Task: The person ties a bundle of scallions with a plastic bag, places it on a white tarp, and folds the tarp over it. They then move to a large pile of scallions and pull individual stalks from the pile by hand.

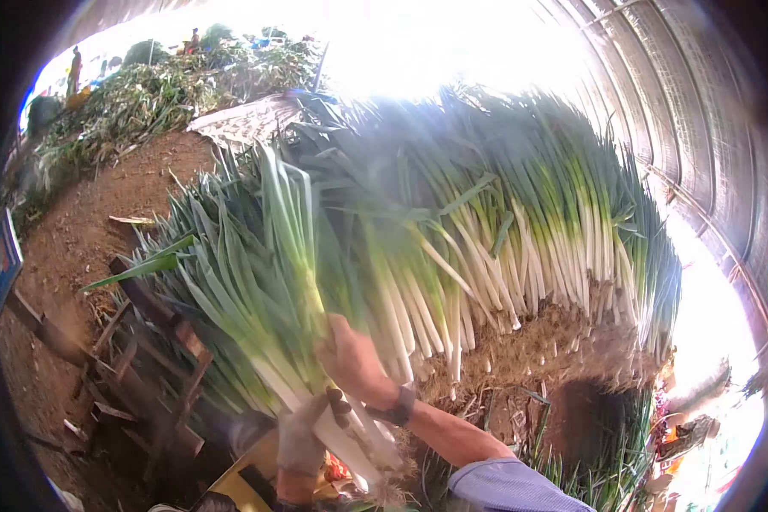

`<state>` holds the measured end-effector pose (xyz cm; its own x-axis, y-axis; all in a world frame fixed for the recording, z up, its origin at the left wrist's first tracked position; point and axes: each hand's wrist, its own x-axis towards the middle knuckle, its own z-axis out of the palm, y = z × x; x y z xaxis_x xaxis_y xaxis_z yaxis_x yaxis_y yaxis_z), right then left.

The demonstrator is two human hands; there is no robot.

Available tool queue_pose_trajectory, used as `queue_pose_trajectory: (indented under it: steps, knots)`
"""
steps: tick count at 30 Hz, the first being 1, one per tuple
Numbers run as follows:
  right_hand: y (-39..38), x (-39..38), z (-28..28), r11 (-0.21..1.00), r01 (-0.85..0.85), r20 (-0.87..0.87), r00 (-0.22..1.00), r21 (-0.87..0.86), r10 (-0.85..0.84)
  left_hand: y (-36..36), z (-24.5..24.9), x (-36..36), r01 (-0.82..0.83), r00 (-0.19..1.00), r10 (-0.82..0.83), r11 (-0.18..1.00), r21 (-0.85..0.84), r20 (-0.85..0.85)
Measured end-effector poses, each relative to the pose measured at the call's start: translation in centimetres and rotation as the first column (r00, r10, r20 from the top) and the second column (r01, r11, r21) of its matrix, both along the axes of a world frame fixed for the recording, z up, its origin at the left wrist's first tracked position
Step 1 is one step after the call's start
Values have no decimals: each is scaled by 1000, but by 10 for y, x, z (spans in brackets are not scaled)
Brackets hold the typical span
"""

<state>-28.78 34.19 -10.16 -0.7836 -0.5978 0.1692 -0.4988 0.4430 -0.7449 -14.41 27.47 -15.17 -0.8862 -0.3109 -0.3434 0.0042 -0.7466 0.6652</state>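
Note:
A bundle of long green onions [269, 341] with white stems and stringy roots leans in the lower middle of the view. My left hand [305, 431], in a pale glove with dark fingertips, is closed around the white stems low down. Bare, with a dark band at the wrist, my right hand [350, 358] is wrapped round a stalk higher up, where green turns to white. Its fingertips are partly hidden behind the stalk. Right beside the hands stands a large pile of green onions [520, 230], roots toward me.
Dark metal bars [158, 384] stand at the lower left beside brown soil [51, 341]. A heap of leafy waste [179, 94] and a pale cloth [247, 119] lie at the back left. A ribbed wall [683, 94] curves along the right.

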Motion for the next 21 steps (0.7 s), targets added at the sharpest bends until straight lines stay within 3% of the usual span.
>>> queue_pose_trajectory:
  steps: [1,5,6,10,12,13,14,15,16,17,19,20,21]
  knots:
    - [2,-3,-6,997,27,81,996,68,-32,1,-5,-3,-11,1000,11,1000,9,-8]
    - [16,1,-50,994,-99,-286,955,-51,81,5,3,-16,-26,999,26,1000,-8,-19]
    - [24,5,-39,988,-143,-26,990,-65,141,8,3,-17,-41,999,41,999,14,-15]
    - [54,-3,-42,957,-269,9,962,-104,272,12,-6,-24,-109,994,108,994,26,22]
    - [80,-25,-46,946,-303,12,952,-112,307,6,-7,-22,-46,990,45,999,9,131]
    - [94,-41,-50,995,-103,-135,986,-6,102,5,-6,-22,-18,984,17,1000,8,179]
    - [109,-63,-31,985,70,95,992,158,-86,6,-3,-22,-39,986,38,999,2,161]
    - [136,-103,-44,974,84,-53,996,212,-75,8,2,-21,-57,988,57,998,-1,141]
    - [158,-135,-47,903,223,-225,963,368,-146,10,4,-20,-77,989,77,997,-3,126]
    - [177,-164,-44,756,374,-378,908,536,-182,11,3,-22,-84,990,85,996,-13,110]
    - [213,-208,-47,570,523,-615,788,634,-39,9,0,-21,-108,990,110,994,-33,86]
    - [236,-218,-53,639,599,-811,581,483,68,6,-7,-20,-76,994,79,996,-43,80]
    - [253,-227,-53,558,576,-756,638,597,149,2,-24,-19,-43,996,44,999,-13,80]
